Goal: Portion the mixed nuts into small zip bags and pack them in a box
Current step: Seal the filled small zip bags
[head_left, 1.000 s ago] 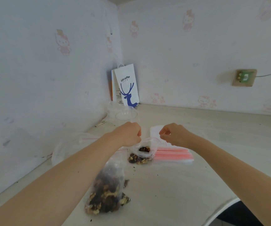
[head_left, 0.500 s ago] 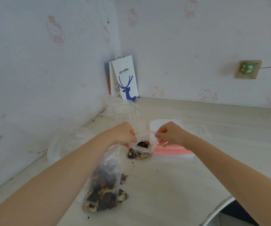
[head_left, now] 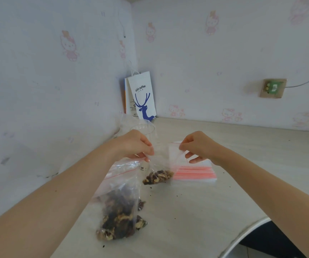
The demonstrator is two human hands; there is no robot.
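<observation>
Head view: the 2 hands hold 1 small zip bag (head_left: 161, 164) between them over the pale table (head_left: 246, 164). The left hand (head_left: 135, 146) pinches the bag's left top corner and the right hand (head_left: 200, 148) pinches its right top corner, the other right fingers loosely curled. The bag stands upright, mouth upward, its top edge stretched from left to right; mixed nuts (head_left: 158, 177) sit at its bottom, near the table. Just right of it lies a stack of empty zip bags (head_left: 196, 174) with red strips. Nearer, under the left forearm, a large bag of nuts (head_left: 120, 207) lies with its long axis going away and its red-striped mouth toward the hands.
</observation>
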